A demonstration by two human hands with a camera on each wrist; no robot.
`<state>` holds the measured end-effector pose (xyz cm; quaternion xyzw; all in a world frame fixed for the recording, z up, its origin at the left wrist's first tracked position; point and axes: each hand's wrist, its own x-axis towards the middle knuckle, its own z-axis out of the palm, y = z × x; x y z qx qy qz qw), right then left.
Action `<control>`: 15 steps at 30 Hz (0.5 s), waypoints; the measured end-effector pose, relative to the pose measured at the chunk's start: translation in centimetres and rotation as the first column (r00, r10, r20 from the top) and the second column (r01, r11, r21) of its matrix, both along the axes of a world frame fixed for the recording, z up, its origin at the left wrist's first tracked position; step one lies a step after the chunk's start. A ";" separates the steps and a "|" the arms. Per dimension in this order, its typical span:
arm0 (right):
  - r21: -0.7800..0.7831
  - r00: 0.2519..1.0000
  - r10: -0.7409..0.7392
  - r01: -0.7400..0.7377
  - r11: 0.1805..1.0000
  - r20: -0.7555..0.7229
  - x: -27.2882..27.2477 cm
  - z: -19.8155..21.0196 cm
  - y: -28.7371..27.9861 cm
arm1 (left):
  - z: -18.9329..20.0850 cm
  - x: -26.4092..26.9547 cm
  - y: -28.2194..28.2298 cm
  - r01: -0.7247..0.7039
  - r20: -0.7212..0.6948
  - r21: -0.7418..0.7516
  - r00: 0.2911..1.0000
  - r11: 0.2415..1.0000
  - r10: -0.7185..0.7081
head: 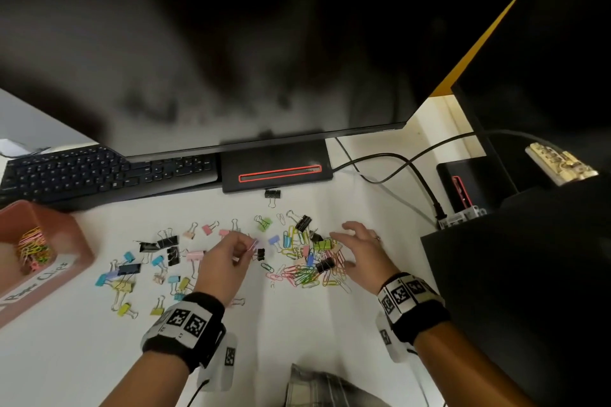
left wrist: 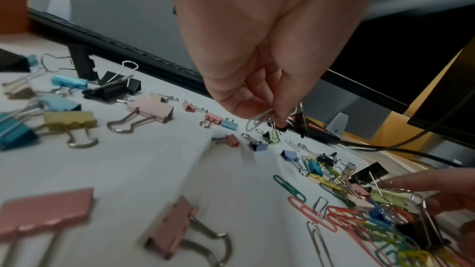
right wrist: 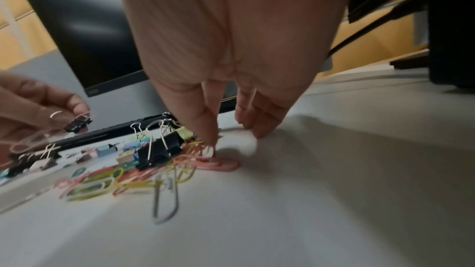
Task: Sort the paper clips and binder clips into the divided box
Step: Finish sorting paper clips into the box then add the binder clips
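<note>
While the left hand (head: pixel 228 258) pinches a pale paper clip (head: pixel 253 245) between thumb and fingertips above mid-desk, the step looks like picking paper clips out of the mixed heap (head: pixel 309 261). Next move probably needs a carry to the divided box (head: pixel 71 235) at the desk's left edge, where coloured paper clips already sit in the labelled compartment. Right hand (head: pixel 362 249) hovers over the heap near the right side, fingers spread and pointing down, index tip touching a pink paper clip (right wrist: pixel 213 163), nothing gripped. Binder clips (head: pixel 139 269) lie scattered on the left half of the desk (head: pixel 297 324), unsorted.
</note>
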<state>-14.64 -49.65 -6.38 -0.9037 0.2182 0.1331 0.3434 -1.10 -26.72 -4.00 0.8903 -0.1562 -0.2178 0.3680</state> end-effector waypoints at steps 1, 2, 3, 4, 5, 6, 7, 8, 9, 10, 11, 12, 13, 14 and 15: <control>-0.002 1.000 0.015 -0.015 1.000 0.013 0.2 -0.1 0.1 | 0.1 -0.2 0.1 -0.001 -0.008 -0.002 1.000 1.000 0.001; 0.005 0.999 0.015 -0.015 1.000 0.036 0.3 -0.1 0.3 | 0.2 -0.4 0.1 -0.005 -0.017 0.002 1.000 1.000 0.005; 0.021 0.998 0.002 -0.004 1.000 0.064 0.5 -0.2 0.5 | 0.3 -0.5 0.1 -0.008 -0.027 0.006 1.000 1.000 0.008; 0.040 0.996 -0.019 0.015 0.999 0.091 0.6 -0.3 0.7 | 0.4 -0.5 0.0 -0.008 -0.034 0.013 0.999 1.000 0.008; 0.056 0.993 -0.044 0.038 0.998 0.113 0.7 -0.3 0.9 | 0.5 -0.5 0.0 -0.003 -0.033 0.021 0.999 1.000 0.004; 0.067 0.989 -0.068 0.060 0.996 0.128 0.9 -0.3 1.0 | 0.5 -0.4 0.0 0.003 -0.028 0.033 1.000 0.999 -0.003; 0.075 0.987 -0.089 0.079 0.994 0.132 1.0 -0.4 1.2 | 0.5 -0.3 -0.1 0.007 -0.025 0.046 1.000 0.999 -0.006; 0.080 0.986 -0.106 0.096 0.992 0.129 1.1 -0.4 1.4 | 0.5 -0.1 -0.1 0.007 -0.023 0.063 1.000 0.998 -0.005; 0.087 0.986 -0.122 0.112 0.990 0.117 1.1 -0.4 1.5 | 0.6 0.1 -0.1 0.003 -0.021 0.081 1.000 0.997 -0.001; 0.096 0.985 -0.134 0.124 0.988 0.106 1.1 -0.3 1.6 | 0.7 0.3 -0.1 -0.004 -0.019 0.093 1.000 0.996 0.006; 0.106 0.984 -0.144 0.133 0.985 0.101 1.0 -0.2 1.6 | 0.9 0.4 -0.1 -0.012 -0.016 0.088 1.000 0.996 0.013; 0.114 0.982 -0.154 0.141 0.983 0.112 0.8 -0.1 1.6 | 1.2 0.6 0.0 -0.017 -0.012 0.070 1.000 0.997 0.018; 0.115 0.977 -0.166 0.151 0.982 0.134 0.6 0.0 1.5 | 1.5 0.7 0.1 -0.021 -0.009 0.045 1.000 0.999 0.022; 0.105 0.970 -0.182 0.166 0.980 0.163 0.4 0.1 1.3 | 1.8 0.8 0.2 -0.025 -0.007 0.024 1.000 0.999 0.025; 0.086 0.962 -0.200 0.187 0.979 0.187 0.1 0.2 1.0 | 2.0 0.9 0.4 -0.024 -0.003 0.014 1.000 1.000 0.024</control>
